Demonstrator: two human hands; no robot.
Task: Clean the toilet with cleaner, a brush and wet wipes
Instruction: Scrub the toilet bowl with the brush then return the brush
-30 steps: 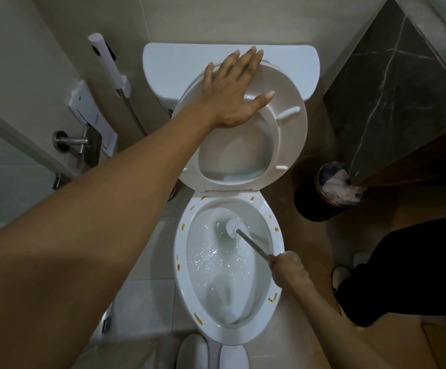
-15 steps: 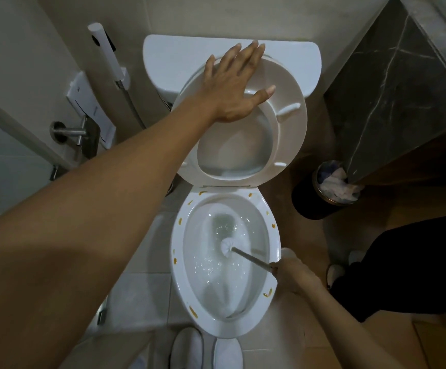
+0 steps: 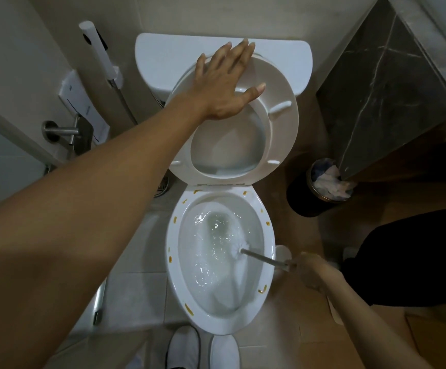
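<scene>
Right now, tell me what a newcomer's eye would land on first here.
The left hand, spread flat on the raised toilet seat and pressing it back against the tank. Next the open bowl below, its rim dotted with yellow-brown marks, where the right hand works a white brush through churning water. A black bin stuffed with paper stands at right.

A black bin (image 3: 308, 198) of crumpled tissue stands beside a marble counter (image 3: 384, 83).

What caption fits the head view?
Left hand props the seat up; right hand scrubs the bowl with a brush.
</scene>
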